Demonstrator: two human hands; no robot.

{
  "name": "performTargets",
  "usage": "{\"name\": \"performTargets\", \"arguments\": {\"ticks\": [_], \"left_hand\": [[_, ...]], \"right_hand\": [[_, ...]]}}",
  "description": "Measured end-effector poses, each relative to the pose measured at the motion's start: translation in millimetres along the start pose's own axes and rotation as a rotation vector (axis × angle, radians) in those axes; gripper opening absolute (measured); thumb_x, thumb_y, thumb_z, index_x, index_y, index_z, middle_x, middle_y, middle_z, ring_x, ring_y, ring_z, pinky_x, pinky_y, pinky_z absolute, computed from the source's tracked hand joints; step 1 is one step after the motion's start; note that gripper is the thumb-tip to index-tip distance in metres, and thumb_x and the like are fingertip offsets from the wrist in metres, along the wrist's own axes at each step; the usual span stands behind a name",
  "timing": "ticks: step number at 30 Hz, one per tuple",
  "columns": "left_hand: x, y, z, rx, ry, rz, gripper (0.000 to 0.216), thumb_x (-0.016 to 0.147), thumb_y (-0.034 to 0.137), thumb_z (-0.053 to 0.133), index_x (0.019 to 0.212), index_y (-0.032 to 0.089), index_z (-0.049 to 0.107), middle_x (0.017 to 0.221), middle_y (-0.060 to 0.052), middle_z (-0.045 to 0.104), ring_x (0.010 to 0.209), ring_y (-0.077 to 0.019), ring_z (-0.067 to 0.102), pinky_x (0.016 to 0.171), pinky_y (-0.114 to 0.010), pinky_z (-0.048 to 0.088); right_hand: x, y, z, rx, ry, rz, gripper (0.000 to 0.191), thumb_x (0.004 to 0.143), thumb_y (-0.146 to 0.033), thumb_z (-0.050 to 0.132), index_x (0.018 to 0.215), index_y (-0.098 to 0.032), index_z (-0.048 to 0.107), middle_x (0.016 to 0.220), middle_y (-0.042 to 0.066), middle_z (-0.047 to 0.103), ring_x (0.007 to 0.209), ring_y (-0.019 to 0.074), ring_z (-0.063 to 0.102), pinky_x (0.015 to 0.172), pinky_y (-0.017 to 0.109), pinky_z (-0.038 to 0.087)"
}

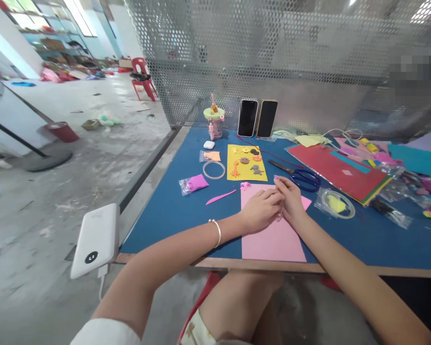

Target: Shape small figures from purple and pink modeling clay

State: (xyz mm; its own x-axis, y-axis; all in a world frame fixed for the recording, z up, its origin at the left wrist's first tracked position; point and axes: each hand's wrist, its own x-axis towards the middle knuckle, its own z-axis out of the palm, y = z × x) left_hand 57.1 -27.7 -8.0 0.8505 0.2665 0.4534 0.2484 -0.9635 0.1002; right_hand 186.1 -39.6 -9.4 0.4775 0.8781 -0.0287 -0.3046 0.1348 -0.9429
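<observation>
My left hand point(260, 209) and my right hand point(290, 201) meet over a pink sheet of paper point(273, 237) on the blue table top point(172, 215). Both hands have curled fingers pressed together around something small that I cannot make out. A tiny purple bit point(276, 177) shows at my right fingertips. A small pink clay figure point(244, 185) lies at the sheet's top left corner. A pink plastic modelling knife point(221, 196) lies left of the sheet.
A yellow card point(246, 163) with small clay animals lies behind the sheet. Scissors point(301, 176), stacked coloured sheets point(341, 172), bags of clay point(193, 184), a clear tape ring point(214, 169) and two phones point(257, 118) against the mesh wall surround it. A white power bank point(96, 239) hangs at the left.
</observation>
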Motion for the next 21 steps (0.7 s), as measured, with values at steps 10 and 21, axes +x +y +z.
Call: {"name": "performTargets", "arguments": {"ticks": [10, 21], "left_hand": [[-6.8, -10.8, -10.5, -0.347, 0.034, -0.196, 0.01, 0.08, 0.029, 0.067, 0.082, 0.024, 0.075, 0.108, -0.005, 0.058, 0.108, -0.0195, 0.048, 0.096, -0.034, 0.041], [-6.0, -19.5, -18.5, -0.604, 0.257, -0.456, 0.016, 0.074, 0.016, 0.062, 0.081, 0.021, 0.076, 0.095, -0.006, 0.054, 0.093, -0.0173, 0.052, 0.089, -0.034, 0.047]], "right_hand": [[11.1, -4.0, -0.1, -0.004, -0.097, 0.115, 0.034, 0.057, -0.035, 0.083, 0.08, -0.017, 0.066, 0.047, -0.008, 0.048, 0.042, 0.0053, 0.04, 0.041, 0.019, 0.039], [9.1, -14.9, -12.1, 0.039, -0.051, 0.088, 0.024, 0.064, -0.031, 0.08, 0.081, -0.021, 0.066, 0.045, -0.011, 0.044, 0.038, 0.0021, 0.037, 0.053, 0.02, 0.054]]}}
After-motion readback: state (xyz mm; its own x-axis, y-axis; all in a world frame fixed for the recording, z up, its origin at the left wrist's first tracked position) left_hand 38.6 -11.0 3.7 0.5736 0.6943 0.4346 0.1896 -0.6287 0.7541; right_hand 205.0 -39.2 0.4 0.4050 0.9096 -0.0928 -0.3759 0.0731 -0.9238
